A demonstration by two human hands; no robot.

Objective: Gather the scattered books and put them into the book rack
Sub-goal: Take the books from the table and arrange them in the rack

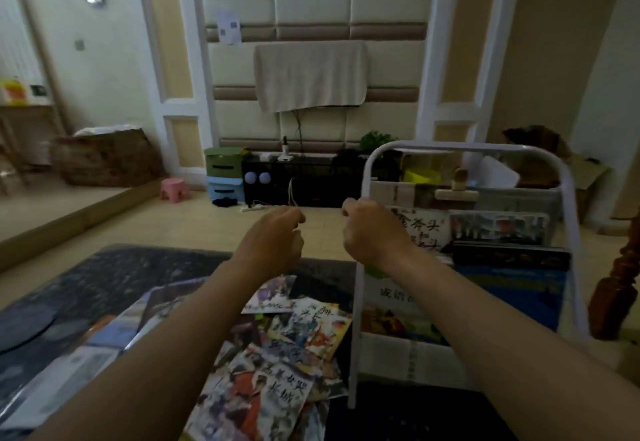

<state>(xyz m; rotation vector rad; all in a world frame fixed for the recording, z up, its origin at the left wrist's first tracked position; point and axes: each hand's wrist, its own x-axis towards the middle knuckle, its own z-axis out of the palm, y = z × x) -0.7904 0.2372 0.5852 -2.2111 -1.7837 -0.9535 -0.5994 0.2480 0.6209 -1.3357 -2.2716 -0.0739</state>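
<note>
Below the left hand (pixel 273 239) and right hand (pixel 370 232), fingers curled on nothing, scattered books (pixel 277 354) cover the dark mat's (pixel 104 278) right edge beside the book rack (pixel 354 354).

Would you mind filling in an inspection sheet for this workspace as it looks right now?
Surface: dark patterned mat on a tiled floor.
Job's things: scattered books overlap on the mat; white book rack to their right already holds books.
Clutter: larger sheets lie on the mat's left side.
Grippers: left hand and right hand raised above the books, fingers curled, holding nothing.
Cables: power strip with a white cord on the floor near the black cabinet.
Surroundings: pink stool, cardboard box, cloth-covered screen on the wall.
</note>
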